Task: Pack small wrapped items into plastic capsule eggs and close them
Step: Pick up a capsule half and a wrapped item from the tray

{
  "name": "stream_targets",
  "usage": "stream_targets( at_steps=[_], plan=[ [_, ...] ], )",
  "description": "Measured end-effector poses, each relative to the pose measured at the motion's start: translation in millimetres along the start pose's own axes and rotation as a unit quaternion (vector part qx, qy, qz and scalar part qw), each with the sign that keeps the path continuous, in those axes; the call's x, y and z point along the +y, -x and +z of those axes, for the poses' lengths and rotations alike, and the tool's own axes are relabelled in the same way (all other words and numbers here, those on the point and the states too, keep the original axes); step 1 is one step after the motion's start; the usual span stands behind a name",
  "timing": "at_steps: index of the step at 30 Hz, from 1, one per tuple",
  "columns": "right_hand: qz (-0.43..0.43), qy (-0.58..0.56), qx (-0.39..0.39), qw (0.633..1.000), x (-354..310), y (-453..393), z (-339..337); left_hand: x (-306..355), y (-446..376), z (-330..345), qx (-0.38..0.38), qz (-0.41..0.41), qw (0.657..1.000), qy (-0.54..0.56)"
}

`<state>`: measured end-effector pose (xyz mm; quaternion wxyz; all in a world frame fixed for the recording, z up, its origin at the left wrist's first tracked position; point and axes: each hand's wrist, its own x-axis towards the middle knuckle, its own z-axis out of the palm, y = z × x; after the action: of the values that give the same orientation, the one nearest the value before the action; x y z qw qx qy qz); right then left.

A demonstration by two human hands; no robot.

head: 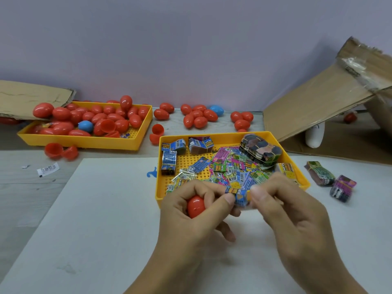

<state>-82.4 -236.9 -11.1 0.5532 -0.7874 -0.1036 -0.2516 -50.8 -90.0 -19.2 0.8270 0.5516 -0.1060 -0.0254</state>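
The left hand (191,211) curls around a glossy red egg (196,206), its rounded end facing up toward the camera, while thumb and fingers of both hands pinch a small blue printed packet (238,195); the right hand (290,211) grips its right edge. They hover at the near edge of the yellow tray (297,166) of packets, on a white sheet (106,230) over the grey table (27,187).

We make out little legible print. One blue wrapped packet (198,164) among the loose ones in the near yellow tray (233,135) shows "6+". A packet at the tray's near left edge (169,187) also carries "6+" on a white patch. Barcodes show on the blue packets at the tray's far side (200,143), digits too small to read. The white slip (47,169) on the table has print, blurred beyond reading.
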Motion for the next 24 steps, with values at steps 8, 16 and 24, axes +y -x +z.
stream_targets(
  at_steps=[8,16,24],
  plan=[
    [0.022,-0.013,-0.014,1.0,-1.7,-0.6,1.4,-0.5,0.7,-0.4,-0.003,0.01,1.0,-0.001],
    [0.059,-0.047,0.008,0.997,0.5,-3.6,1.9,-1.9,4.6,2.4,-0.019,0.036,0.999,-0.025],
    [0.103,-0.095,-0.003,0.99,-1.7,-3.4,4.2,-4.2,4.9,5.9,-0.01,0.044,0.999,0.007]
  ],
)
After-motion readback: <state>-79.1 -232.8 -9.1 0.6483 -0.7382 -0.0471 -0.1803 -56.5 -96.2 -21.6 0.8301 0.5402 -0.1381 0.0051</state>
